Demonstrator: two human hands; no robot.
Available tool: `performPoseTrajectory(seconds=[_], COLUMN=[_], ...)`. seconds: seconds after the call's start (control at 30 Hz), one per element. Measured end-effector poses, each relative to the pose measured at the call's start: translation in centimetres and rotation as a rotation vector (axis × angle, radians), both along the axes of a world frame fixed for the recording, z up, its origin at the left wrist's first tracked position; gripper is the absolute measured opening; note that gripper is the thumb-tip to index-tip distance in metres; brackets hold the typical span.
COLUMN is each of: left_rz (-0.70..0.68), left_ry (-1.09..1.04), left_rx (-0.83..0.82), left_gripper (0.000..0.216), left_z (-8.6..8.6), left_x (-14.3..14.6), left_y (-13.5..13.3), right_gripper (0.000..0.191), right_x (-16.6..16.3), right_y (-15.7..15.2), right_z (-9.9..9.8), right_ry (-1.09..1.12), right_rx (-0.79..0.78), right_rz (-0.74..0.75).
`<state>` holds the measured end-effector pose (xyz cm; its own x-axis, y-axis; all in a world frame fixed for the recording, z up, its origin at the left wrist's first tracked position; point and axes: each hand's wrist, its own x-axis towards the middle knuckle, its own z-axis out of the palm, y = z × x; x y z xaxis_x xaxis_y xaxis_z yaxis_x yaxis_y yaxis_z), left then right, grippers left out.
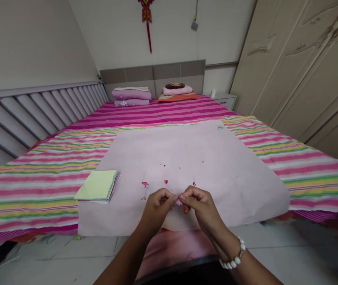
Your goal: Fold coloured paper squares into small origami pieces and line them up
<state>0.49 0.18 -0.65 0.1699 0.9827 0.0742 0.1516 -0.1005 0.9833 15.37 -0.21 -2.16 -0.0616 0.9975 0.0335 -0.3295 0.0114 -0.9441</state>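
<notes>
Small pink piece point(179, 202), apparently paper, pinched in grip of left hand point(157, 205) and right hand point(201, 202), above pale sheet point(246, 198). Seemingly midway: piece not set down, red scraps point(145, 184) loose, coloured-paper stack point(97, 186) at sheet's left edge.

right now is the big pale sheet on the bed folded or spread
Spread: the pale sheet lies opened out over the striped cover, red scraps scattered on it.

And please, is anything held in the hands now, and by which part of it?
Yes: a small pink piece, pinched between the fingertips of the left hand and right hand. The fingers cover much of it, so the exact part cannot be told.
</notes>
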Motion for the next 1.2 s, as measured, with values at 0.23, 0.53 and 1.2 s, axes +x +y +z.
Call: performPoseTrajectory(seconds=[0.23, 0.53, 1.2], left_rz=[0.061, 0.058, -0.058], left_ry=[-0.070, -0.140, 0.129], left_rx=[-0.233, -0.356, 0.274], left_gripper=[0.034, 0.046, 0.005], left_z=[-1.8, -5.1, -8.0], left_x=[0.3, 1.5, 0.8], left_y=[1.7, 7.3, 14.2], right_gripper=[0.028, 0.029, 0.019], right_x=[0.2, 0.3, 1.0], right_y=[1.6, 7.0, 14.8], right_z=[-1.9, -4.2, -6.8], right_ry=[0.011, -0.011, 0.115], right_rx=[-0.148, -0.211, -0.516], right_rz=[0.017, -0.068, 0.019])
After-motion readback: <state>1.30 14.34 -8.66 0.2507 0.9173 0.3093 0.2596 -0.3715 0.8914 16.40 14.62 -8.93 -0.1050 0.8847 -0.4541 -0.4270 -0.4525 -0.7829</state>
